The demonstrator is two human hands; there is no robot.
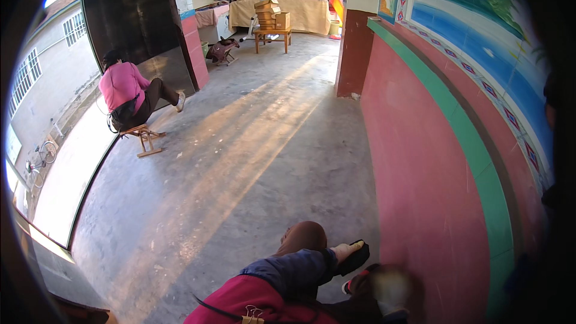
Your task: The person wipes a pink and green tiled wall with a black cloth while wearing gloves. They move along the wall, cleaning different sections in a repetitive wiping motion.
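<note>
My left hand (344, 252), coming out of a dark blue sleeve (288, 272), holds a small black piece (355, 258) that looks like cloth or a shoe part. Something yellowish covers a fingertip of that hand. Lower and to the right is my right hand (391, 285), heavily blurred and close to the pink wall; its fingers cannot be made out. My brown-trousered knee (306, 236) rises behind the left forearm. Below the black piece, part of a shoe with a red and white edge (346, 286) shows. A binder clip (253, 315) sits on my red top (245, 294).
A person in a pink top (121, 85) sits on a wooden folding stool (144, 137) by the open doorway. Cardboard boxes (267, 15) are stacked on a small wooden table (273, 33) at the back. The pink wall (418, 189) with its green ledge (463, 130) runs close on my right.
</note>
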